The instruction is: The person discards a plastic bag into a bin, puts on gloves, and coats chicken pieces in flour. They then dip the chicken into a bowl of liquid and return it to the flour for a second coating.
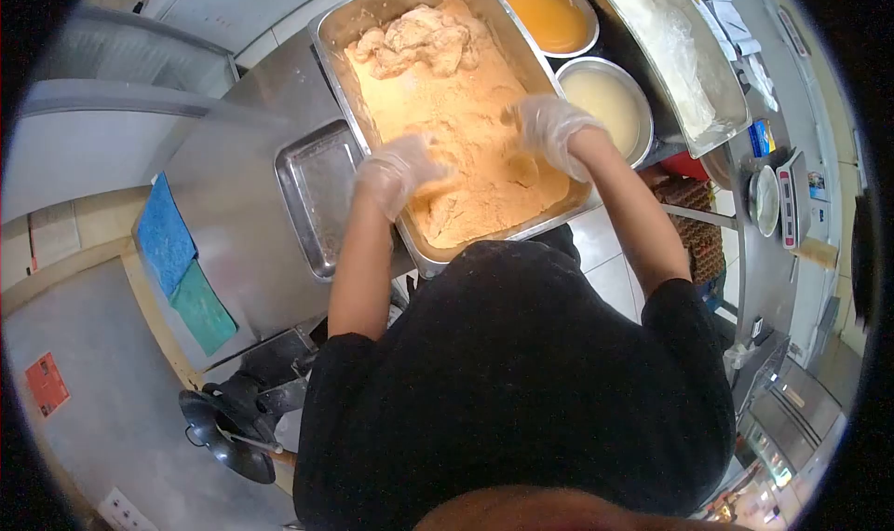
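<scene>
A deep steel pan (328, 51) holds a bed of orange-tinted flour (438, 102). Lumpy pieces coated in the same flour (424, 39) are heaped at its far end. My left hand (402, 170), in a clear plastic glove, is over the near left part of the flour, its fingers smeared by motion. On the other side my right hand (551, 129), gloved likewise, reaches over the pan's right wall to the flour. Its fingertips are blurred too, so I cannot make out anything held in either hand.
Right of the pan are a bowl of orange liquid (548, 17), a bowl of pale liquid (605, 107) and a long container of white flour (675, 51). A shallow steel tray (321, 191) lies on the left. Further out are blue and green cloths (168, 238) and a scale (790, 205).
</scene>
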{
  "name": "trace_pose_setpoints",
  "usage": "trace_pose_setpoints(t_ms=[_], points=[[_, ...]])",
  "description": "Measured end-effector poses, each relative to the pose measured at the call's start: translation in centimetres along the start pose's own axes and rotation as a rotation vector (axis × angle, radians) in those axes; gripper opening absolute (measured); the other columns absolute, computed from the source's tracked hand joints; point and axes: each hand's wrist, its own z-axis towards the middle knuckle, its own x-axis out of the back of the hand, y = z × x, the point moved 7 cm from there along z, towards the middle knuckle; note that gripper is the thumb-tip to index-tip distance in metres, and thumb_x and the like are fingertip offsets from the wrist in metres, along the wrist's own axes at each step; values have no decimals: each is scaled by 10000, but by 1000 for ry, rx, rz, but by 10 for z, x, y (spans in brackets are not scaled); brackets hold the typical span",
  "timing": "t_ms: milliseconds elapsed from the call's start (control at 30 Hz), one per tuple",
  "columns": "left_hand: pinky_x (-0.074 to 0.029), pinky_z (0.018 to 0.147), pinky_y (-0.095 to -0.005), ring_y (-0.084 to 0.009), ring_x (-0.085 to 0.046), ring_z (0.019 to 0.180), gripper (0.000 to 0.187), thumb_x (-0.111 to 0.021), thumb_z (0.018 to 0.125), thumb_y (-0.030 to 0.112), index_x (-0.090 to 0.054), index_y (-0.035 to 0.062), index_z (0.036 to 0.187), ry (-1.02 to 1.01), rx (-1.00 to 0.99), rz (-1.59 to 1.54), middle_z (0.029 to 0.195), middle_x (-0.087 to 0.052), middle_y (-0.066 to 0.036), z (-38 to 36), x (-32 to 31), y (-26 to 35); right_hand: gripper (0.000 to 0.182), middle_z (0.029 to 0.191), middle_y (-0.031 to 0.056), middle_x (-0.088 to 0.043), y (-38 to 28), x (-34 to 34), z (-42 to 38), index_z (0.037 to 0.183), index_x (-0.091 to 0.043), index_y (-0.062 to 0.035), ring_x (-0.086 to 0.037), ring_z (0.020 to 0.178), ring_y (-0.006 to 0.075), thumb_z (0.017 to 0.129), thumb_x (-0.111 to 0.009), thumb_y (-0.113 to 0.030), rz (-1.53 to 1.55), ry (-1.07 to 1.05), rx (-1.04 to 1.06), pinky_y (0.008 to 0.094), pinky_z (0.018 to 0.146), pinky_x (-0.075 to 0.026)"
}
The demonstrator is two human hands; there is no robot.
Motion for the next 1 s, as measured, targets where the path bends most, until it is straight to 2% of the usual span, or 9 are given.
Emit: trace_pose_setpoints(t_ms=[33,167,333,567,633,667,733,767,1000], points=[[-554,965,-430,-354,-710,1136,648,-815,848,343,-624,-1,1362,-118,-21,240,1234,-722,-240,-16,-10,17,524,1176,210,-742,-2,-17,-9,1256,-678,-57,-710,1092,379,800,-839,-257,-74,-184,-93,433,949,-572],[-566,987,-424,-373,-702,1149,592,-810,812,329,-660,0,1282,-245,16,667,1224,-717,-252,-29,-59,20,577,1158,227,-744,0,-77,-12,1222,-686,-26,-716,1088,385,740,-868,-288,-19,-104,-9,432,933,-579],[-570,971,-446,-397,-707,1123,529,-794,779,250,-672,-13,1222,-85,-25,619,1181,-727,-247,-19,-79,-7,618,1208,233,-739,6,-72,-13,1249,-685,-55,-722,1114,391,737,-850,-361,-14,-181,-75,446,944,-586],[-554,945,-441,-393,-711,1074,604,-794,801,292,-634,-12,1298,-360,27,350,1192,-729,-249,-37,-57,18,337,1228,231,-726,23,-97,-3,1102,-743,-43,-707,1140,381,825,-751,-233,-49,86,139,415,957,-575],[-552,940,-440,-388,-713,1065,640,-807,791,313,-629,-19,1309,-342,-2,217,1186,-730,-252,-36,-52,20,265,1226,232,-725,18,-66,-12,1088,-744,-41,-705,1123,373,851,-696,-147,28,-145,43,412,949,-567],[-551,948,-435,-393,-710,1080,697,-824,777,342,-618,-38,1323,-219,-55,75,1192,-726,-264,-33,-46,18,496,1112,171,-747,28,-78,-4,1367,-655,-57,-705,1007,267,953,-708,-326,394,-66,145,368,927,-525],[-549,957,-430,-397,-708,1096,754,-841,762,371,-607,-58,1336,-98,-109,-64,1198,-723,-276,-24,-43,14,489,1073,158,-744,41,-80,-7,1327,-674,-52,-694,994,245,933,-736,-334,598,-73,45,367,912,-523],[-553,957,-437,-393,-711,1105,745,-832,775,359,-597,-22,1370,-64,-85,168,1189,-727,-277,-16,-44,9,484,1034,146,-740,34,-68,-15,1288,-692,-46,-684,982,223,912,-763,-343,796,-75,-53,366,897,-522],[-534,1013,-460,-396,-694,1162,676,-801,852,447,-642,47,1373,122,31,402,1258,-715,-259,7,-45,23,408,1073,210,-754,-3,-56,-2,1104,-734,-38,-714,1036,349,825,-823,-321,107,83,2,421,942,-546]])
